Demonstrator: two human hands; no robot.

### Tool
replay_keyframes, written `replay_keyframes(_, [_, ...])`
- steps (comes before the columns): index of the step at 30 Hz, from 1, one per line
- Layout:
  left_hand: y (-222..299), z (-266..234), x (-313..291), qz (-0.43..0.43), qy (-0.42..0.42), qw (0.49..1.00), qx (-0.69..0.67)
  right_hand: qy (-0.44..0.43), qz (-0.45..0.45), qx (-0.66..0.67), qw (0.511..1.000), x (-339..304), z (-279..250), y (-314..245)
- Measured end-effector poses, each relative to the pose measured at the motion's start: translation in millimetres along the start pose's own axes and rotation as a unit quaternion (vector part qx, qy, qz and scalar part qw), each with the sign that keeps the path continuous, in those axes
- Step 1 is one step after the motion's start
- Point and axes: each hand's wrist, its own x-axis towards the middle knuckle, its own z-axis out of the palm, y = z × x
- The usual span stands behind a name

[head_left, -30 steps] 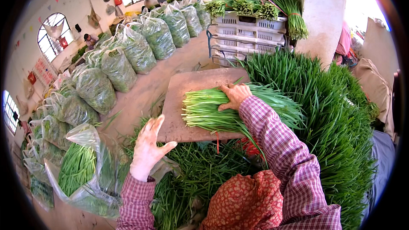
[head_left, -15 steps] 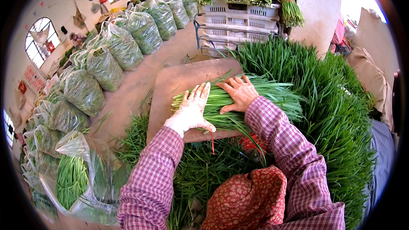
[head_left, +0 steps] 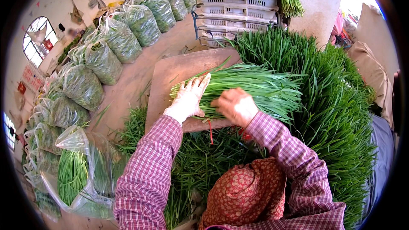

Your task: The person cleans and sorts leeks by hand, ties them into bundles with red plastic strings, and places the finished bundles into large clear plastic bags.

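A loose bunch of garlic chives [head_left: 255,86] lies across a worn brown board [head_left: 170,70], cut ends to the left and leaf tips to the right. My left hand [head_left: 189,98], in a pale thin glove, rests flat on the stem end with its thumb apart. Over the near side of the bunch is my right hand [head_left: 237,105], bare, its fingers curled and blurred; whether it grips any leaves is not visible. Below the left hand, a thin red tie [head_left: 211,132] hangs over the board's near edge.
Loose chives are heaped along the right [head_left: 324,102] and beneath the board. Stacked white crates [head_left: 238,10] with tied bunches stand beyond it. Several filled plastic bags [head_left: 121,38] line the left. An open bag [head_left: 89,157] holds chives nearby. A red patterned cloth [head_left: 245,191] covers my lap area.
My right hand has lifted from its flat, spread position on the bunch and come nearer to me, its fingers now curled. My left hand stays on the stems.
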Motion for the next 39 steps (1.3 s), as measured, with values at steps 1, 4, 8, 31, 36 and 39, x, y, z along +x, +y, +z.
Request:
replay_keyframes(1, [0.3,-0.8,0.6,-0.005,0.0,1.0,-0.007,-0.016,-0.014,0.002,1.0,-6.9,10.0,-7.4])
replay_keyframes(4, [1.4,-1.0,1.4,-0.016,0.003,1.0,-0.019,-0.04,0.001,0.01,0.999,-17.2,40.0,-23.5])
replay_keyframes(8, [16.9,-3.7,12.2,-0.017,-0.004,1.0,-0.025,-0.07,0.054,-0.019,0.996,-31.2,54.6,-18.3])
replay_keyframes(31, [11.2,-10.0,3.3,-0.04,-0.053,0.998,-0.015,-0.069,-0.062,0.017,0.996,-47.2,46.8,-25.1])
replay_keyframes(36, [3.8,-14.5,4.4,-0.016,-0.075,0.994,-0.083,-0.038,0.037,0.104,0.993,-32.7,36.4,-23.2])
replay_keyframes(39, [-3.8,-19.8,1.1,-0.005,-0.098,0.988,-0.121,-0.008,0.16,0.217,0.963,-21.7,34.1,-24.7])
